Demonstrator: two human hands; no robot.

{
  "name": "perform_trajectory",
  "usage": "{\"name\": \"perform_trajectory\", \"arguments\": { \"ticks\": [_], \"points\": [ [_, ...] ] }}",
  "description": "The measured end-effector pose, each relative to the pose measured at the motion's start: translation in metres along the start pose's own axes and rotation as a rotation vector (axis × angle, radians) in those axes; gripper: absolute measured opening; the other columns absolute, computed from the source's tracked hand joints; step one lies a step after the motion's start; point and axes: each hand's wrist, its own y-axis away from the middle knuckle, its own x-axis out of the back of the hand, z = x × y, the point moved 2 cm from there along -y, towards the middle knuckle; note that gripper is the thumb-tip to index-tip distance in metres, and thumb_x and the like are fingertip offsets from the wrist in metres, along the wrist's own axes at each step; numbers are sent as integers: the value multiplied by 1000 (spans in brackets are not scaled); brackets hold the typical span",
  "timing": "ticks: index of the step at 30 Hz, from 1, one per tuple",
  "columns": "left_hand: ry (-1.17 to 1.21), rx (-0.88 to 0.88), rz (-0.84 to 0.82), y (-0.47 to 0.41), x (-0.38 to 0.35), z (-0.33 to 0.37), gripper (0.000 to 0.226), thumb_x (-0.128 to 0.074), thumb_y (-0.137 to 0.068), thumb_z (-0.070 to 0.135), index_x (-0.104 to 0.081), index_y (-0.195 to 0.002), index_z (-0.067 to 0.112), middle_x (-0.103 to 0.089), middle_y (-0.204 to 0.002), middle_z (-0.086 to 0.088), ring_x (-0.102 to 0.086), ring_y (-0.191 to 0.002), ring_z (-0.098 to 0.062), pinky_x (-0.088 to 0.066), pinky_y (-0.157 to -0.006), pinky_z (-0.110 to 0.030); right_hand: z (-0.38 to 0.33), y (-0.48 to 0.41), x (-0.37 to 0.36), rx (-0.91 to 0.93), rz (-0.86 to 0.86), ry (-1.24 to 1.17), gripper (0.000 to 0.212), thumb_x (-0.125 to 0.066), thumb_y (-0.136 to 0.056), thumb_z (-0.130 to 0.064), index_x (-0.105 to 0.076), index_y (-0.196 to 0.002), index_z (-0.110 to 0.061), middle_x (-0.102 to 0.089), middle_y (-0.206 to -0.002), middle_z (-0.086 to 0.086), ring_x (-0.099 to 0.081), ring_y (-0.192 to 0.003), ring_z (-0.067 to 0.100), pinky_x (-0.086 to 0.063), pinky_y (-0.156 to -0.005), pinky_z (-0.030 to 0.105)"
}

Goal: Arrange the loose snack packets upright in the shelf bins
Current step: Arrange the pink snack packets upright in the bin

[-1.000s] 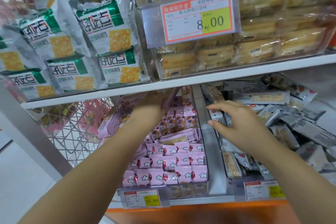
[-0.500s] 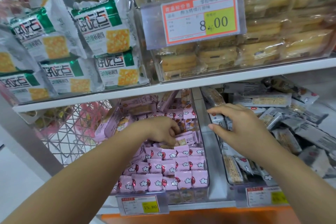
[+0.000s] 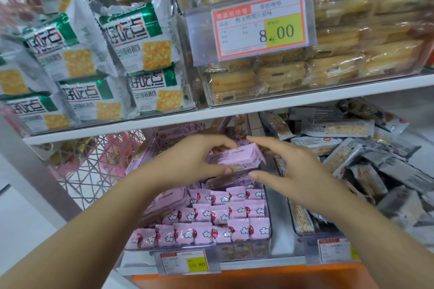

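Observation:
A clear bin (image 3: 270, 239) on the lower shelf holds several pink snack packets, the front rows (image 3: 223, 216) standing upright. My left hand (image 3: 190, 162) grips one loose pink packet (image 3: 237, 157) above the back of the bin, held roughly level. My right hand (image 3: 288, 171) is beside the packet's right end, index finger and thumb spread on either side of it, holding nothing. More pink packets (image 3: 164, 138) lie loose at the back of the bin.
To the right, another clear bin (image 3: 303, 230) holds a jumble of grey-and-white packets (image 3: 352, 159). The upper shelf (image 3: 234, 110) carries green-and-white cracker bags (image 3: 141, 42) and a bin of wrapped cakes (image 3: 305, 70) behind a price tag (image 3: 258, 26). A pink wire basket (image 3: 94, 162) stands at left.
My left hand has lifted a pink packet out of the pile and raised it. My right hand has moved left from the grey bin's edge to the packet's right end.

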Motion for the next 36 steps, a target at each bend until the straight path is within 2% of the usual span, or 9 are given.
{"name": "perform_trajectory", "arguments": {
  "ticks": [7,12,16,19,24,26,29,33,36],
  "points": [
    [147,5,92,-11,-5,1,42,-73,-82,29,-56,-118,40,-55,-105,34,-51,-94,22,-39,-85,-4,-1,3,16,-8,158,-263,29,-70,-80,-16,-64,-102,-33,-69,-96,-19,-64,-92,1,-52,-81,25],
    [21,216,-293,-30,-24,-26,47,-62,-89,38,-50,-133,25,-60,-124,6,-59,-108,-5,-42,-99,-20,15,5,44,-91,321,-427,23,-68,-82,-11,-62,-93,-30,-70,-88,-18,-66,-81,2,-55,-75,20],
    [-89,252,-433,-48,-41,-28,51,-58,-94,35,-45,-138,14,-61,-122,-6,-62,-100,-23,-41,-58,-4,17,6,42,-86,321,-447,29,-66,-84,-9,-58,-97,-34,-69,-91,-20,-66,-84,3,-52,-73,14],
    [-119,271,-470,-59,-53,-34,55,-56,-95,31,-38,-143,14,-52,-136,-5,-57,-111,-31,-39,-52,-3,15,6,41,-71,316,-443,28,-64,-85,-11,-57,-97,-34,-68,-92,-20,-65,-84,3,-52,-73,14],
    [-123,274,-496,-67,-63,-37,48,-57,-94,23,-43,-139,14,-61,-116,-9,-49,-57,-7,-36,-42,-8,13,6,40,-58,319,-427,27,-64,-86,-10,-56,-96,-34,-68,-92,-16,-65,-80,4,-53,-70,16],
    [-111,280,-483,-66,-62,-35,47,-58,-94,20,-44,-138,15,-62,-117,-11,-42,-51,-1,-33,-35,-6,13,6,39,-55,326,-415,27,-64,-85,-11,-56,-96,-35,-68,-92,-16,-64,-80,6,-54,-72,19],
    [-137,257,-478,-64,-60,-35,44,-59,-92,23,-49,-135,20,-63,-96,-1,-50,-54,-9,-49,-51,-17,12,6,37,-49,326,-411,29,-65,-85,-12,-55,-96,-36,-67,-93,-17,-64,-82,7,-53,-74,18],
    [-156,221,-481,-60,-59,-39,43,-63,-90,23,-53,-131,17,-64,-118,-7,-60,-95,-25,-45,-74,-23,13,5,35,-52,341,-406,29,-65,-85,-13,-55,-99,-36,-68,-93,-17,-64,-84,4,-51,-72,14],
    [-30,230,-414,-52,-46,-38,46,-67,-88,26,-51,-131,18,-58,-122,0,-58,-100,-15,-47,-84,-21,13,5,34,-71,380,-410,29,-66,-84,-12,-54,-100,-33,-68,-91,-11,-64,-84,2,-50,-71,13]
  ]
}}
